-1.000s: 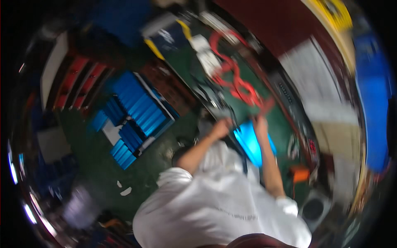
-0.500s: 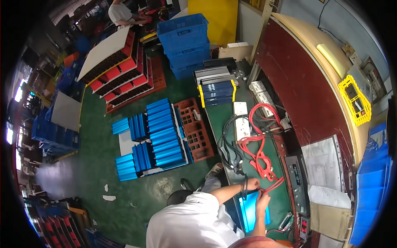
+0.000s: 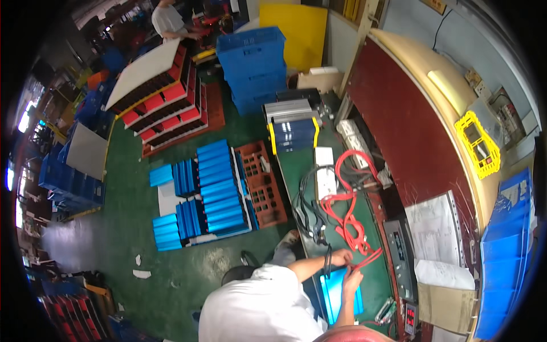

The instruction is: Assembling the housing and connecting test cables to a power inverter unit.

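One blue case (image 3: 334,296) is seen right of bottom centre, long axis running top to bottom, lower end slanting slightly right, red cables (image 3: 369,258) met by left hand (image 3: 342,257) and right hand (image 3: 352,280), fingers curled, grip indiscernible.

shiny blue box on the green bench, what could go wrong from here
The shiny blue rectangular box lies near the left edge of the green-topped bench, so a knock might push it off. The long red cables by the left hand and right hand lead into loose loops that could snag. The thin black cables at the left forearm might catch too.
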The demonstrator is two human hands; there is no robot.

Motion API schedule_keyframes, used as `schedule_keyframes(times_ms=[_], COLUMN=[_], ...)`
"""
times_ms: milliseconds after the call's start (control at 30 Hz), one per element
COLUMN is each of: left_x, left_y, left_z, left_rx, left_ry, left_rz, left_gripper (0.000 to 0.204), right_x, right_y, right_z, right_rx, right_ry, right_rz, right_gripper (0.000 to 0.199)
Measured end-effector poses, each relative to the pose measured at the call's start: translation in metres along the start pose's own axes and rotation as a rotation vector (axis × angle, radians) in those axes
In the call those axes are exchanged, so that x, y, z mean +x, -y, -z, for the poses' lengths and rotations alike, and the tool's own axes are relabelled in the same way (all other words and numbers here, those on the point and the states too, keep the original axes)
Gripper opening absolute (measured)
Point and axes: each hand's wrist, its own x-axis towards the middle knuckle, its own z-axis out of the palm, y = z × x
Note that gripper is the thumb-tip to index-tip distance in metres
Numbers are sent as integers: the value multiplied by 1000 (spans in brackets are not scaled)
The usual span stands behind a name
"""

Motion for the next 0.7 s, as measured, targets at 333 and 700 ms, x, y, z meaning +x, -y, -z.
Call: schedule_keyframes(times_ms=[333, 700], left_x=[6, -3], left_y=[4, -2], left_z=[3, 23], left_rx=[60, -348], left_ry=[-67, 131], left_rz=[125, 80], left_gripper=[13, 44], right_x=[-5, -3], right_y=[-8, -13], right_z=[-5, -13], right_rx=[79, 112], right_ry=[-36, -90], right_rz=[-46, -61], right_gripper=[12, 17])
